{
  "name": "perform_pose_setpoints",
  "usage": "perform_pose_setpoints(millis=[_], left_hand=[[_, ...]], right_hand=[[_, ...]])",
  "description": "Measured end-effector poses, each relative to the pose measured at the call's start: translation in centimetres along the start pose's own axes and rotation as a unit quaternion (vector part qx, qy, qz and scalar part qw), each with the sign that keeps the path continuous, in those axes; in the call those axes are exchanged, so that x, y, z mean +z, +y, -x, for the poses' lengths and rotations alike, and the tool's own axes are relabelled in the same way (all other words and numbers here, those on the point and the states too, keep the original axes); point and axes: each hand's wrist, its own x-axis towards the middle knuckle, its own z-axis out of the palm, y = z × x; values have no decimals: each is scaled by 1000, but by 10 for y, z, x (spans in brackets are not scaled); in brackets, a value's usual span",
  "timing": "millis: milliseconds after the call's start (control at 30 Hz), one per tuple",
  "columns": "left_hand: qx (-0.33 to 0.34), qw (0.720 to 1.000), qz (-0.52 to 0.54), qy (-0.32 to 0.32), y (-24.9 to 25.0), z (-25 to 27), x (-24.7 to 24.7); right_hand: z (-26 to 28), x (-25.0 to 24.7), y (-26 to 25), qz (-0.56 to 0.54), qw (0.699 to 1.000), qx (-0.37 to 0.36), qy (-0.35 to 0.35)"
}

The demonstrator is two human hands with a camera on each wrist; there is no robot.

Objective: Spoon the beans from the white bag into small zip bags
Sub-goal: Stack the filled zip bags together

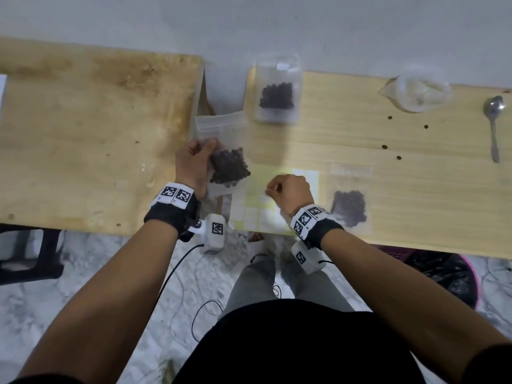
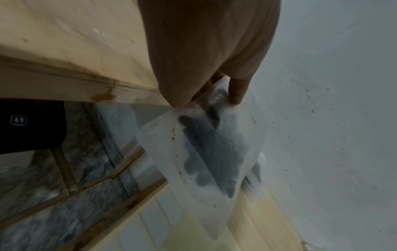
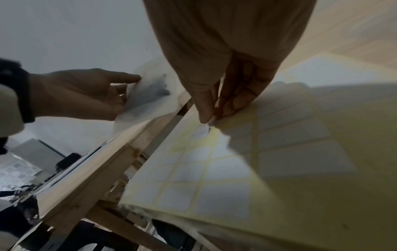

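Note:
My left hand (image 1: 203, 151) (image 2: 211, 90) grips a small zip bag (image 1: 230, 167) (image 2: 214, 152) (image 3: 150, 95) of dark beans by its left side, over the gap between the two tables. My right hand (image 1: 273, 188) (image 3: 209, 121) pinches the corner of a white label (image 3: 201, 132) on a yellow label sheet (image 1: 256, 176) (image 3: 279, 152) at the right table's near edge. A crumpled pale bag (image 1: 415, 90) lies at the back right, with a metal spoon (image 1: 494, 126) beside it. No hand touches either one.
Two more small zip bags with beans lie on the right table, one at the back (image 1: 277, 98) and one near the front edge (image 1: 349, 209). Loose beans (image 1: 384, 147) dot the table. A bare wooden table (image 1: 83, 134) stands left. Cables trail on the floor.

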Motion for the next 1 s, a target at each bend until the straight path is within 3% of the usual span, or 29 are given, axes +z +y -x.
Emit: perform_pose_setpoints(millis=[233, 400, 567, 767, 1000], left_hand=[[1, 1000, 21, -9, 4, 2, -1], [22, 999, 30, -38, 10, 4, 4], [44, 995, -8, -92, 16, 7, 21], [14, 988, -19, -156, 26, 20, 61], [28, 972, -29, -230, 45, 40, 103]], right_hand=[[-1, 1, -5, 36, 999, -8, -22], [0, -20, -2, -41, 998, 36, -6], [-4, -60, 1, -135, 988, 25, 67], [-6, -107, -16, -247, 954, -36, 167], [-5, -138, -24, -203, 953, -81, 211]])
